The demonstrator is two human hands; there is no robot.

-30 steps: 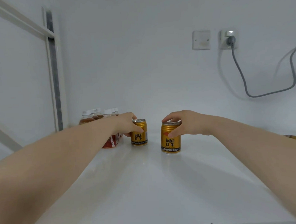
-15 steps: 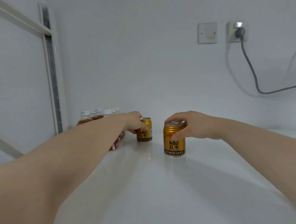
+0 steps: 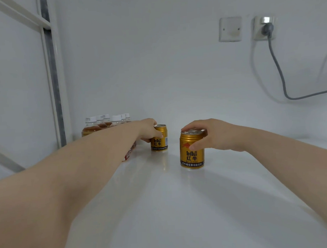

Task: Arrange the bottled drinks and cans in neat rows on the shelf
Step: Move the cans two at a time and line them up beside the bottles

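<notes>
Two gold cans stand upright on the white shelf point(image 3: 162, 207). My left hand point(image 3: 149, 130) grips the far gold can point(image 3: 160, 142), which stands beside the bottles. My right hand point(image 3: 209, 136) holds the near gold can point(image 3: 192, 152) by its top, thumb on the front and fingers over the rim. Several tea bottles point(image 3: 93, 126) with white caps stand in rows at the back left; my left forearm hides their lower parts.
A white upright frame post point(image 3: 54, 81) bounds the shelf on the left. On the back wall are a blank plate point(image 3: 230, 29) and a socket point(image 3: 265, 28) with a grey cable point(image 3: 279, 73) hanging down and off to the right.
My left hand has pushed the far can back, closer to the bottles. My right hand keeps its hold on the near can, which stays about where it stood.
</notes>
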